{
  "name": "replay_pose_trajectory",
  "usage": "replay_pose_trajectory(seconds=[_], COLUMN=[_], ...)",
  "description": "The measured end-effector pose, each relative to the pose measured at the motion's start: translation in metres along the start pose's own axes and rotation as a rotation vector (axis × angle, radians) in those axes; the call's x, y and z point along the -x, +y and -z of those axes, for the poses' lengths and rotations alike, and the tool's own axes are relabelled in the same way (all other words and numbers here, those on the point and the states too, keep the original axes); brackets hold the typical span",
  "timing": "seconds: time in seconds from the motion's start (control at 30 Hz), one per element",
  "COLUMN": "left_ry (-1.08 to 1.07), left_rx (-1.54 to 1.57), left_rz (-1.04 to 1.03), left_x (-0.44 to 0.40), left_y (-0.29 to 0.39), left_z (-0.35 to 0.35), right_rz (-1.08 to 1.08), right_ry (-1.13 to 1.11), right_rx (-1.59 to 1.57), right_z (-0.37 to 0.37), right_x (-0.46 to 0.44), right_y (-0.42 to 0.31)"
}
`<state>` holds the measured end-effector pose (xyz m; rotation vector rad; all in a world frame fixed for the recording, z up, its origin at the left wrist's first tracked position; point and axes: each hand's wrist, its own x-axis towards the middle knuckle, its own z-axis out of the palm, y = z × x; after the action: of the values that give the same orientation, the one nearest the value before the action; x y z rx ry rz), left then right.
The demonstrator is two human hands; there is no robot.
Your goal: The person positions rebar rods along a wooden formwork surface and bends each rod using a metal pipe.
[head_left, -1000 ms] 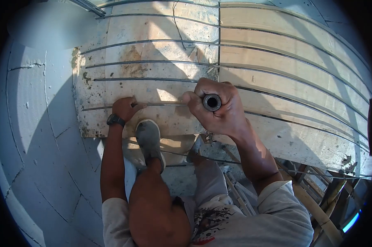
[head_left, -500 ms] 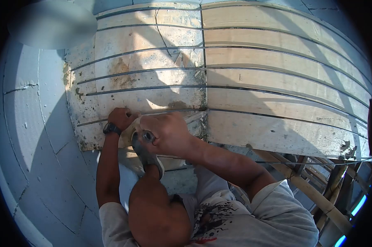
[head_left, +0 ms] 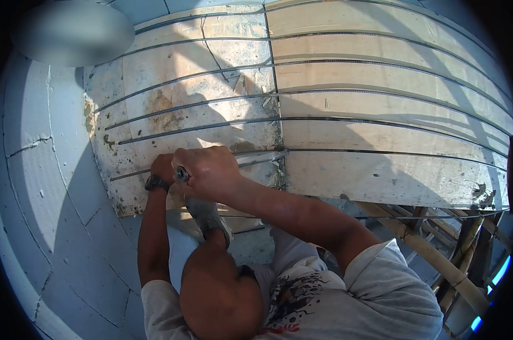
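My right hand [head_left: 208,173] is closed in a fist around a tool with a round, dark metal end [head_left: 182,173] that sticks out near the thumb side; the rest of the tool is hidden. Close behind it, my left hand [head_left: 162,168], with a black watch [head_left: 156,182] on the wrist, is curled low at the nearest steel rod [head_left: 130,174]. Its fingertips are covered by the right hand, so what they grip cannot be made out. Both hands are over the front edge of a stained plywood panel [head_left: 148,127].
Several parallel ribbed steel rods [head_left: 381,120] cross the stained panel and a cleaner plywood panel [head_left: 336,170]. Grey block walling [head_left: 63,226] stands at the left. Bamboo poles [head_left: 438,263] show below the right edge. My shoe [head_left: 202,218] is just under the hands.
My right hand has moved left and slightly up, and the tool's round end has turned and shifted with it. It now covers more of my left hand, which has shifted slightly.
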<state>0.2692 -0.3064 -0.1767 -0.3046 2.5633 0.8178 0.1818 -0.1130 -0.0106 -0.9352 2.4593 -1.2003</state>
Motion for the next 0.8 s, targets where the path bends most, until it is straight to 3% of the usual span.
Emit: replay_pose_trajectory(seconds=[0.1, 0.2, 0.43, 0.67, 0.8], left_ry=[0.009, 0.149, 0.058, 0.023, 0.085], left_rx=[-0.06, 0.024, -0.177, -0.236, -0.252], left_rz=[0.011, -0.021, -0.016, 0.046, 0.002], left_x=[0.003, 0.011, 0.019, 0.047, 0.052], left_y=[0.003, 0.005, 0.01, 0.018, 0.011], left_z=[0.0, 0.0, 0.016, 0.049, 0.057], right_rz=[0.003, 0.002, 0.038, -0.078, -0.019], right_ry=[0.003, -0.005, -0.018, 0.316, 0.307], right_rx=[-0.024, -0.061, -0.302, -0.617, -0.753], right_z=[0.015, 0.029, 0.102, 0.202, 0.218], right_x=[-0.003, 0.0, 0.021, 0.061, 0.079], right_y=[0.001, 0.001, 0.002, 0.007, 0.005])
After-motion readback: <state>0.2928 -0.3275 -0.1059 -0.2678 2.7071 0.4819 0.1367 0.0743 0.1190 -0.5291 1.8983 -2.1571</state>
